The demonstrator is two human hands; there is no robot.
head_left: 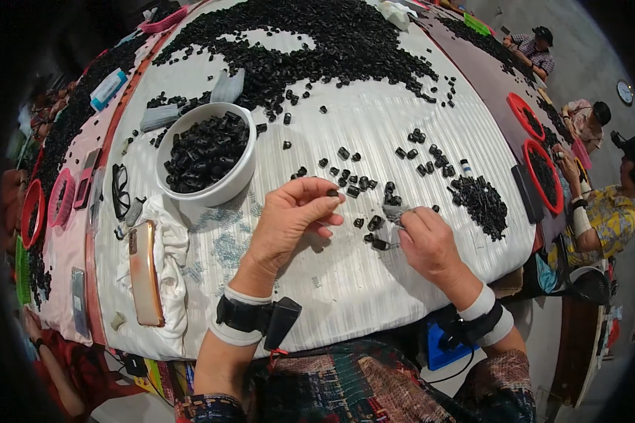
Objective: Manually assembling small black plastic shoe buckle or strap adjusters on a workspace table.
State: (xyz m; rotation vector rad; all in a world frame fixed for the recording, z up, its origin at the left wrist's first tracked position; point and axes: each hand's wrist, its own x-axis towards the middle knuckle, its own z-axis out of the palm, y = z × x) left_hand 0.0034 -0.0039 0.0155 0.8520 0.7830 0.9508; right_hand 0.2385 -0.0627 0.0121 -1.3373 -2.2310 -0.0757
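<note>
My left hand (289, 217) is above the white-covered table, its thumb and forefinger pinching a small black plastic part (333, 192). To its right, my right hand (429, 243) has its fingers curled together at a small greyish piece (395, 211); I cannot make out what else they hold. Loose black cylindrical parts (379, 244) lie just left of the right fingertips, and several more (353, 182) are scattered beyond both hands. Many tiny pale springs (229, 236) are spread on the cover left of my left hand.
A white bowl (245, 166) heaped with black parts stands at left. Near it lie glasses (120, 192), a phone (143, 275) and white cloth (173, 247). A pile of small black pieces (481, 206) is at right; a large heap (324, 35) covers the far end. People sit along neighbouring tables.
</note>
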